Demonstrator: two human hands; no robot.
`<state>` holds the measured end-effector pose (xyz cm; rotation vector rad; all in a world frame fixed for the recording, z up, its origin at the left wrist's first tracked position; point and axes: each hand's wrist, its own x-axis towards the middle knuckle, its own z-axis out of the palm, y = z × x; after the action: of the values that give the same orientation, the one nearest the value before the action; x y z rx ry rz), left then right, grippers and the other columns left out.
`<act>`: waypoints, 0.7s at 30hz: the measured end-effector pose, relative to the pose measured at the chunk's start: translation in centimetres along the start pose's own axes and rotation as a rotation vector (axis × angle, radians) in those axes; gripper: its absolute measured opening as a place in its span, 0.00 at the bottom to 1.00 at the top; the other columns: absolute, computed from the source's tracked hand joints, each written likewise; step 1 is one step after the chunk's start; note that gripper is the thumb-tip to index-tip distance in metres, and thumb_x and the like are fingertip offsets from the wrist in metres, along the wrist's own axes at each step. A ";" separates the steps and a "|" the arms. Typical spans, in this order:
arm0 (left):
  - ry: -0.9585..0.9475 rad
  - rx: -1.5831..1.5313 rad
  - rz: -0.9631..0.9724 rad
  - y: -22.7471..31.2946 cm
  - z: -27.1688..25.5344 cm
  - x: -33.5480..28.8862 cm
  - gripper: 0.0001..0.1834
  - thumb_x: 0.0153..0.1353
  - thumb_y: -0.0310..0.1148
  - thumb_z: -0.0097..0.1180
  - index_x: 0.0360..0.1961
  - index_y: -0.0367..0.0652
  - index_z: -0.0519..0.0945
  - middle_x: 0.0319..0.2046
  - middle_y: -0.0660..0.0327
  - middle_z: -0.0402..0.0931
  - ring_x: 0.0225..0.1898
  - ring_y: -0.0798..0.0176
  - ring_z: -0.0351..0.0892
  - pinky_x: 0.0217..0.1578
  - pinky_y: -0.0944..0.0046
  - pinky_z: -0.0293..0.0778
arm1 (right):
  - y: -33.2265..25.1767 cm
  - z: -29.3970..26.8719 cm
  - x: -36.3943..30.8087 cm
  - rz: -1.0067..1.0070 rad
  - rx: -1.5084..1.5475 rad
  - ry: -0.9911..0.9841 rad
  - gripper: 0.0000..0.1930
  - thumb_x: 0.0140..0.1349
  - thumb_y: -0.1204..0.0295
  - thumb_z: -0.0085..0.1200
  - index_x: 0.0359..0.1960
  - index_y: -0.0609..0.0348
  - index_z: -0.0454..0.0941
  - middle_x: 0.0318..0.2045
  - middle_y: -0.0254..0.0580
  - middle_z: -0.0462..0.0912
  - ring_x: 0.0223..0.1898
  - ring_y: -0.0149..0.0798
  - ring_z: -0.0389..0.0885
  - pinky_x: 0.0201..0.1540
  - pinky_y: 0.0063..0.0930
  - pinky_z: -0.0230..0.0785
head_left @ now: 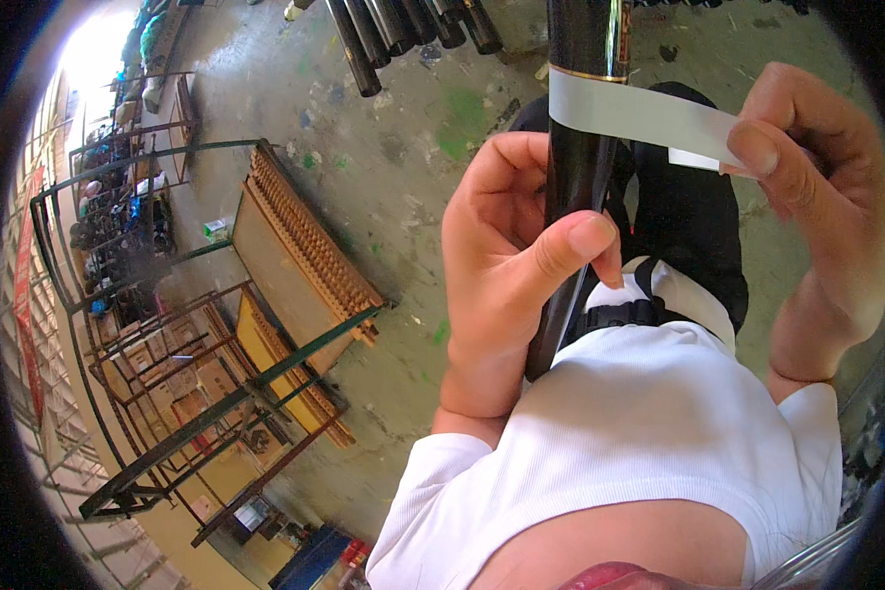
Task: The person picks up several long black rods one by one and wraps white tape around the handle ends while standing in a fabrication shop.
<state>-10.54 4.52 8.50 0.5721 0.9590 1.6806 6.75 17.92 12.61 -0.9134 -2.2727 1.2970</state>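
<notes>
My left hand (506,246) is wrapped round a glossy black tube (582,172), thumb in front and fingers partly hidden behind it. The tube slants up from my waist past the top edge of the view, with a thin gold ring around it. Just below that ring, a strip of white tape (649,112) lies across the tube and stretches taut to the right. Its far end is pinched between the thumb and fingers of my right hand (816,157). A small white piece (693,158) shows under the strip beside those fingers; what it belongs to is unclear.
Several black tubes (393,29) lie on the paint-spotted floor (393,167) ahead. To the left stands a dark metal rack frame (172,152) near a board with a ridged wooden edge (310,236). Cartons (216,379) sit farther back at left.
</notes>
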 end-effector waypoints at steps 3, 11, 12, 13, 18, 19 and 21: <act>0.136 0.174 0.082 -0.7 1.4 -0.1 0.36 0.49 0.55 0.63 0.41 0.29 0.70 0.29 0.56 0.73 0.18 0.69 0.71 0.16 0.74 0.65 | 0.1 0.0 0.3 0.010 0.023 -0.027 0.16 0.62 0.58 0.53 0.23 0.55 0.71 0.16 0.23 0.61 0.17 0.17 0.53 0.21 0.15 0.43; 0.044 0.098 0.039 -0.6 0.7 -0.1 0.38 0.51 0.56 0.61 0.46 0.31 0.67 0.29 0.55 0.73 0.21 0.71 0.69 0.16 0.75 0.63 | -0.4 1.4 0.6 -0.025 0.070 0.033 0.15 0.60 0.60 0.54 0.21 0.55 0.71 0.17 0.24 0.63 0.17 0.17 0.53 0.20 0.17 0.42; 0.018 0.082 0.068 -0.9 0.4 0.0 0.38 0.50 0.56 0.62 0.47 0.31 0.67 0.28 0.55 0.73 0.21 0.71 0.68 0.16 0.76 0.63 | -0.5 1.5 0.5 -0.025 0.063 0.036 0.15 0.60 0.61 0.55 0.21 0.55 0.71 0.17 0.24 0.63 0.17 0.18 0.53 0.20 0.17 0.42; 0.005 0.074 0.077 -1.1 0.1 0.1 0.36 0.49 0.50 0.65 0.47 0.32 0.66 0.28 0.55 0.73 0.21 0.70 0.69 0.17 0.75 0.64 | -0.6 1.2 0.5 -0.013 0.053 0.001 0.14 0.59 0.62 0.56 0.21 0.56 0.71 0.17 0.24 0.63 0.18 0.18 0.53 0.21 0.17 0.43; -0.013 -0.005 -0.014 -0.5 -0.4 0.0 0.28 0.47 0.32 0.69 0.43 0.35 0.65 0.31 0.54 0.74 0.23 0.66 0.76 0.23 0.72 0.73 | -0.8 1.1 0.8 -0.005 0.117 -0.030 0.13 0.57 0.64 0.58 0.20 0.56 0.71 0.17 0.24 0.64 0.19 0.18 0.55 0.22 0.17 0.44; 0.001 -0.038 -0.011 -0.5 -0.2 -0.1 0.27 0.47 0.32 0.69 0.42 0.36 0.65 0.31 0.54 0.74 0.23 0.65 0.76 0.23 0.71 0.74 | -0.9 1.5 0.9 0.028 0.158 -0.015 0.13 0.57 0.64 0.58 0.20 0.56 0.71 0.17 0.23 0.64 0.19 0.18 0.56 0.22 0.17 0.44; -0.026 -0.061 0.027 -0.7 -0.2 0.0 0.26 0.49 0.32 0.68 0.42 0.35 0.65 0.33 0.52 0.75 0.25 0.62 0.79 0.24 0.69 0.76 | -0.6 1.8 1.1 0.075 0.218 -0.007 0.13 0.56 0.64 0.59 0.21 0.56 0.72 0.16 0.23 0.65 0.19 0.17 0.57 0.22 0.17 0.44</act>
<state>-10.34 4.57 7.83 0.5664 0.8820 1.7163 4.62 17.33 12.21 -0.9243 -2.0683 1.5471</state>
